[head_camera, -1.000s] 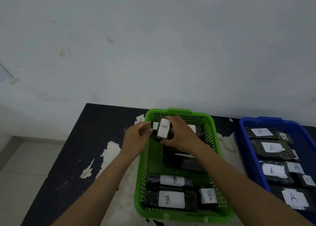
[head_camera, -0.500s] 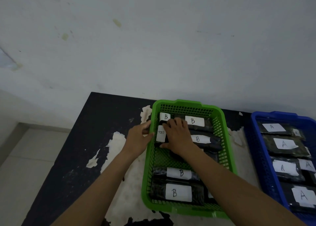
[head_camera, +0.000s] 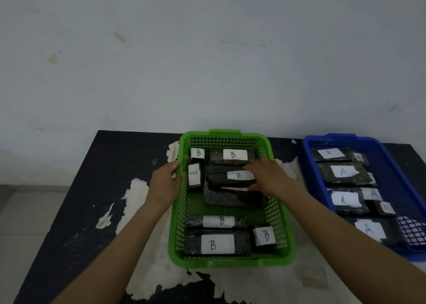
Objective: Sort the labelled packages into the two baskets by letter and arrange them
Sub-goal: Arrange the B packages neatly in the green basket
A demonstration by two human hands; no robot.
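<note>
The green basket (head_camera: pixel 224 134) holds several black packages with white B labels. My left hand (head_camera: pixel 164 184) grips its left rim from outside. A small B package (head_camera: pixel 194 174) lies free just inside that rim, below another small one (head_camera: pixel 197 153). My right hand (head_camera: pixel 268 177) is closed on the right end of a long B package (head_camera: pixel 230 177) in the basket's middle, fingers on top and thumb beneath. That package rests on a larger black package (head_camera: pixel 230 199). The blue basket (head_camera: pixel 332 137) at the right holds several packages labelled A (head_camera: pixel 343 172).
Both baskets stand on a dark table (head_camera: pixel 92 200) with worn white patches, pushed against a pale wall (head_camera: pixel 207 61). Three B packages (head_camera: pixel 216 243) lie along the green basket's near end. Green mesh floor shows between them and the middle stack.
The small B package my hands held is now set down by the green basket's left wall. My right hand has moved right onto the long middle B package; my left stays at the rim.
</note>
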